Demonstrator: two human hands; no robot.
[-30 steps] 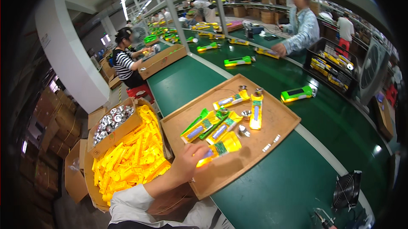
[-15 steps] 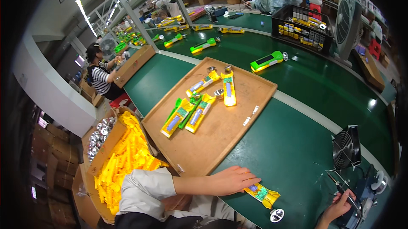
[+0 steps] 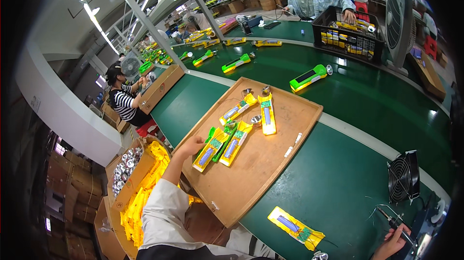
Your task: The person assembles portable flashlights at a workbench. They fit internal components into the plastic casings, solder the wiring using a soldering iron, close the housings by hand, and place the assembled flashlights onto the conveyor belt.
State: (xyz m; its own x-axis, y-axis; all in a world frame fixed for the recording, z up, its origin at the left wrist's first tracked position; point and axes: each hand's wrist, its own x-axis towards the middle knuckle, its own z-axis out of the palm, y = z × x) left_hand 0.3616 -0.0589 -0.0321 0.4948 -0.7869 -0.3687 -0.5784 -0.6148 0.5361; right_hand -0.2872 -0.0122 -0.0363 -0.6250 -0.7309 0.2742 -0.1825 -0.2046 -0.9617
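My left hand (image 3: 192, 146) reaches onto the brown wooden tray (image 3: 261, 187), its fingers curled over a green flashlight shell (image 3: 211, 133) at the left of the group. Beside it lie yellow flashlight halves with blue battery cells and small green circuit boards, such as this flashlight half (image 3: 234, 145). Several reflector heads hang on their wires. My right hand (image 3: 395, 241) holds a soldering iron (image 3: 390, 218) at the lower right. On the green table between my hands lies another open yellow flashlight half (image 3: 293, 226), with a reflector (image 3: 320, 255) at its near end; neither hand touches it.
A carton of yellow casings (image 3: 137, 214) and a box of reflectors (image 3: 126, 168) stand at my left. A small black fan (image 3: 403, 178) is by the soldering iron. Green-and-yellow flashlights (image 3: 309, 77) lie on the belt beyond. A co-worker's hand touches a black crate (image 3: 348, 42).
My left hand has let go of the yellow flashlight half on the table and moved left to the tray's green shell. My right hand still holds the soldering iron. The view has shifted slightly.
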